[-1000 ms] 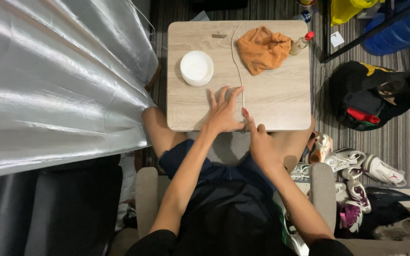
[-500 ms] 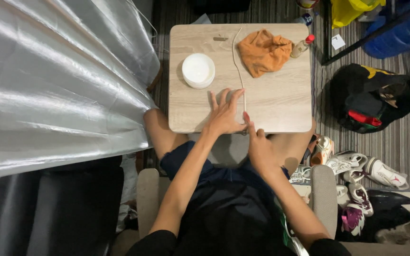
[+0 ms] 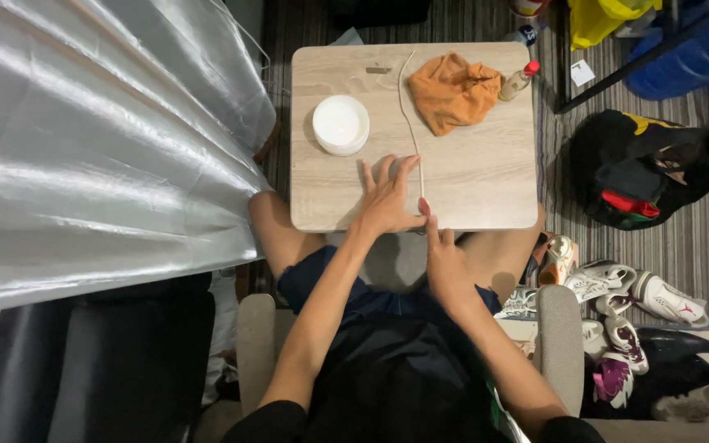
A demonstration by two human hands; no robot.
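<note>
Your left hand (image 3: 387, 201) lies flat on the bench (image 3: 486, 176) near its lower edge, at the centre of the frame, fingers spread wide and holding nothing. The thin pale stick (image 3: 410, 123) runs from the bench's top edge down to those fingertips and touches them. Your right hand (image 3: 445, 262) sits just below the bench edge; its grip is narrow, thumb tip at the stick's lower end. A white round lid (image 3: 340, 125) rests left of the stick, an orange cloth (image 3: 453, 92) right of it
</note>
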